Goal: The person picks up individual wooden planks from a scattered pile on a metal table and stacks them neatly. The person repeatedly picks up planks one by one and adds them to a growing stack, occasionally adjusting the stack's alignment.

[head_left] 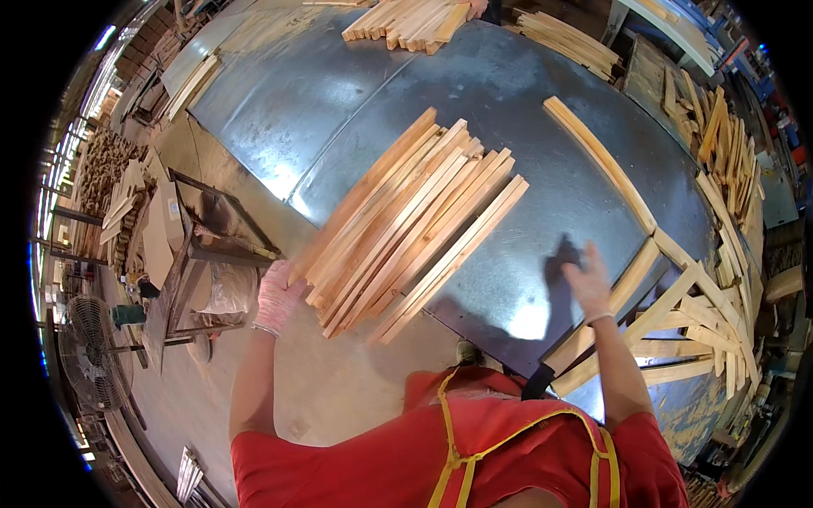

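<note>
My left hand (278, 296), in a pale work glove, grips the near end of a fanned bundle of long wooden slats (415, 220). The bundle lies tilted over the near edge of a large sheet-metal table (508, 93), its far ends pointing up and right. My right hand (586, 279) is bare and hovers flat, fingers spread, just above the metal top to the right of the bundle, holding nothing. Right beside that hand lies a wooden frame (669, 313) of nailed slats. A single long slat (597, 161) rests diagonally on the table beyond it.
More slat stacks lie at the table's far edge (406, 21) and far right (567, 42). Loose slats pile up on the right (728, 144). A metal stand (199, 254) and a floor fan (89, 339) stand to my left on the concrete floor.
</note>
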A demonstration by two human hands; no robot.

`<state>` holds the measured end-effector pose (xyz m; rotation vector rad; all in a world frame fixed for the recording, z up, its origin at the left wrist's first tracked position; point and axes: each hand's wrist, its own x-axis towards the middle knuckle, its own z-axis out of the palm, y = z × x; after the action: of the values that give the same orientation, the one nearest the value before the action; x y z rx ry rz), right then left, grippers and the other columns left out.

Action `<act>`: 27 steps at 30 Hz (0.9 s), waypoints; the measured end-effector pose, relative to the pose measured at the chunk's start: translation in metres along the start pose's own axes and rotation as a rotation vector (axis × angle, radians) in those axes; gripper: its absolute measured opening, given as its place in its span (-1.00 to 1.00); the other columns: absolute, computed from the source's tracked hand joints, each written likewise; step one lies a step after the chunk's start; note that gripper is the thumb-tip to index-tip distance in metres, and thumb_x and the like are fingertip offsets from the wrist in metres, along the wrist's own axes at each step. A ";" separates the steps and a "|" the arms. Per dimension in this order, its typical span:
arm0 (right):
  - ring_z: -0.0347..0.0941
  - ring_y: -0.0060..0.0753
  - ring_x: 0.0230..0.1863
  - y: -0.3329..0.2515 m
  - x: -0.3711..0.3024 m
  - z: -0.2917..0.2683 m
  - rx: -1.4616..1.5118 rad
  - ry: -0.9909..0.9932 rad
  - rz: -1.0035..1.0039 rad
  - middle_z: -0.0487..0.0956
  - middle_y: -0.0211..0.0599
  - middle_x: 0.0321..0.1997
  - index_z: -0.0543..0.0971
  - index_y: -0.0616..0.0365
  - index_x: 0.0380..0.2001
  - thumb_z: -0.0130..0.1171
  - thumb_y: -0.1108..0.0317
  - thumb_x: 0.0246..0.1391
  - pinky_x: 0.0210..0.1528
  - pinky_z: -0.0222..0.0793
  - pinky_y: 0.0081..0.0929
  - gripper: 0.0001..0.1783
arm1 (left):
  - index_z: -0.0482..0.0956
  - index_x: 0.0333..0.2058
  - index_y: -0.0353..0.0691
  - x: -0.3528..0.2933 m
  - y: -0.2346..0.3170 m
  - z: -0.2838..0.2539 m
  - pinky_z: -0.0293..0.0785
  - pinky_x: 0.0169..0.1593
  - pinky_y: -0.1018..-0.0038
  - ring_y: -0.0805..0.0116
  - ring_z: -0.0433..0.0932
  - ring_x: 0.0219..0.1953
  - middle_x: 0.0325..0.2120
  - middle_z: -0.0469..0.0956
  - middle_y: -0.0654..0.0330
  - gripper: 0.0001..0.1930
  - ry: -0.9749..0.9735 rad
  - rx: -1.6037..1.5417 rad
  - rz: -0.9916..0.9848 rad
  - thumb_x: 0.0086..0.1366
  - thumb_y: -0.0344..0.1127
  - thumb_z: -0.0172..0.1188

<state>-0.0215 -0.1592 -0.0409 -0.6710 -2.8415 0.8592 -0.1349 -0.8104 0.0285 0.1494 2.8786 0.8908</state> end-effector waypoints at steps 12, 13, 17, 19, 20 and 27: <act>0.53 0.31 0.05 0.026 -0.045 -0.014 -0.153 0.056 0.335 0.54 0.19 0.00 0.53 0.23 0.07 0.30 0.20 0.00 0.13 0.49 0.09 -0.44 | 0.59 0.20 -0.24 0.005 0.128 0.018 0.53 0.25 0.06 -0.15 0.54 0.23 0.20 0.58 -0.05 -0.37 -0.077 0.628 0.352 0.11 -0.24 0.43; 0.53 0.31 0.03 0.004 -0.050 -0.014 -0.074 -0.009 0.293 0.55 0.22 0.04 0.53 0.22 0.05 0.26 0.21 0.03 0.16 0.49 0.08 -0.48 | 0.59 0.20 -0.26 0.005 0.149 0.039 0.54 0.24 0.06 -0.14 0.55 0.22 0.19 0.58 -0.06 -0.36 -0.012 0.625 0.486 0.10 -0.25 0.42; 0.41 0.25 0.41 -0.020 -0.027 -0.033 0.159 -0.418 0.052 0.41 0.08 0.47 0.45 0.02 0.41 0.31 -0.05 0.13 0.47 0.36 -0.08 -0.19 | 0.51 0.27 -0.28 -0.031 0.237 0.174 0.53 0.22 0.01 -0.12 0.55 0.20 0.18 0.57 -0.08 -0.29 -0.107 0.324 0.634 0.16 -0.16 0.44; 0.43 0.19 0.37 0.010 0.029 -0.063 0.018 -0.252 -0.036 0.47 -0.03 0.38 0.50 0.04 0.30 0.30 0.01 0.11 0.42 0.38 -0.02 -0.29 | 0.49 0.31 -0.27 -0.048 0.295 0.222 0.48 0.27 -0.06 -0.12 0.53 0.25 0.23 0.54 -0.10 -0.21 -0.318 0.235 0.512 0.18 0.02 0.49; 0.44 0.15 0.34 0.039 0.062 -0.084 -0.078 -0.166 -0.029 0.50 -0.07 0.33 0.52 0.07 0.24 0.31 0.05 0.09 0.37 0.39 0.03 -0.33 | 0.50 0.32 -0.25 -0.050 0.317 0.236 0.43 0.33 -0.04 -0.13 0.49 0.30 0.27 0.53 -0.08 -0.16 -0.373 0.332 0.402 0.14 0.07 0.52; 0.43 -0.01 0.35 0.194 0.163 -0.180 -0.713 -0.037 0.227 0.54 -0.18 0.26 0.49 -0.09 0.24 0.33 0.21 0.05 0.27 0.34 0.00 -0.37 | 0.45 0.35 -0.33 -0.027 0.290 0.278 0.32 0.46 0.02 -0.21 0.35 0.45 0.37 0.43 -0.16 -0.09 -0.352 0.341 0.032 0.07 -0.06 0.56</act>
<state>-0.0548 0.1476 -0.0022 -1.0610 -3.1204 -0.1753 -0.0502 -0.4210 -0.0319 0.3460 2.6695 0.3266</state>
